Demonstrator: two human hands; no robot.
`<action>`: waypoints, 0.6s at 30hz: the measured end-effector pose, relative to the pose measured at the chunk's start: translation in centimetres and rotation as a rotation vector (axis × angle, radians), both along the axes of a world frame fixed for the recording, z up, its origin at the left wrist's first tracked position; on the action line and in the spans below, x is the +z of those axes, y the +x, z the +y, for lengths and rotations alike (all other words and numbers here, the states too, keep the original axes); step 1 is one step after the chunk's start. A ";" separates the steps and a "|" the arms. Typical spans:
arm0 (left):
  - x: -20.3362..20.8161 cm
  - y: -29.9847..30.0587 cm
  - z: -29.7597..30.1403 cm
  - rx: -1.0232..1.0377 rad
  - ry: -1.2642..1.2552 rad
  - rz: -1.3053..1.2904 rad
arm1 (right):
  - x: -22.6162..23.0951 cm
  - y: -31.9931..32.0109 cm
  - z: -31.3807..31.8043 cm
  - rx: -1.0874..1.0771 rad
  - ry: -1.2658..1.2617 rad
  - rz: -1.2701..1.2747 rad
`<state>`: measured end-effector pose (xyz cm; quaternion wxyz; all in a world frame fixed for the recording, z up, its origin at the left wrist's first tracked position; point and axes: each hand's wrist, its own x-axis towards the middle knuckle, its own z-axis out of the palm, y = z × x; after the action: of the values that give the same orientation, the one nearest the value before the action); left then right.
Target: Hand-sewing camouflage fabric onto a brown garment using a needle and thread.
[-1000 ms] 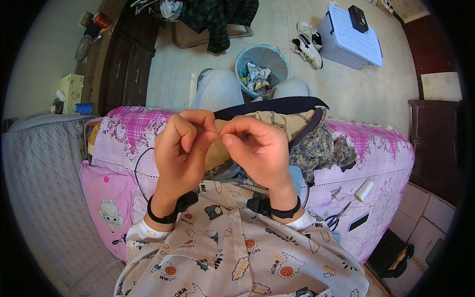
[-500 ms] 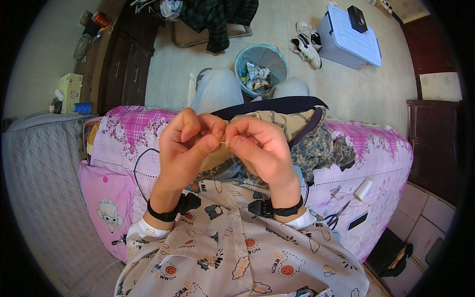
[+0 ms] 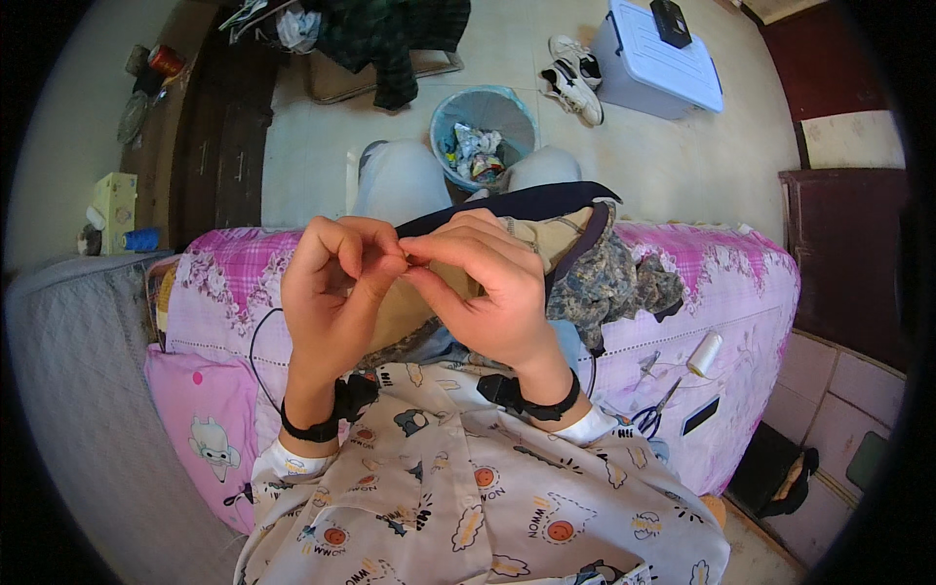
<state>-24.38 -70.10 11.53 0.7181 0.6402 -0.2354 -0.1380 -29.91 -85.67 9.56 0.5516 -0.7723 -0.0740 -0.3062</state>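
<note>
Above my lap, my left hand (image 3: 331, 285) and my right hand (image 3: 495, 290) meet at the fingertips. Thumb and forefinger of each are pinched together, and whatever they hold is too small to make out. Beneath them a garment with camouflage cloth (image 3: 609, 283), tan lining and a dark navy band (image 3: 541, 201) lies across my legs. To the right on the bed rest a white spool of thread (image 3: 704, 355), scissors (image 3: 659, 409) with dark handles, and a flat black phone-like object (image 3: 701, 415).
A bin (image 3: 529, 122) with a bluish liner and rubbish stands beyond my knees. Farther off are white shoes (image 3: 573, 90) and a light blue storage box (image 3: 655, 60). A pink pillow (image 3: 203, 414) lies left on the floral bedspread (image 3: 229, 273); a blue thread spool (image 3: 142, 239) stands beyond.
The right fingers have shifted round and straightened over the left fingertips. A thin pale strand seen between the fingertips before no longer shows clearly. The whole view has shifted slightly.
</note>
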 end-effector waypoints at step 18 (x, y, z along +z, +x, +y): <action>-0.5 -1.3 -5.1 -0.123 -0.014 -0.007 | -0.6 -2.6 -1.7 0.220 1.113 0.150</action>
<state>-25.68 -75.24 11.06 0.7117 0.6201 -0.2779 -0.1779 -32.48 -87.37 9.00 0.9077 -0.3727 0.0577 -0.1840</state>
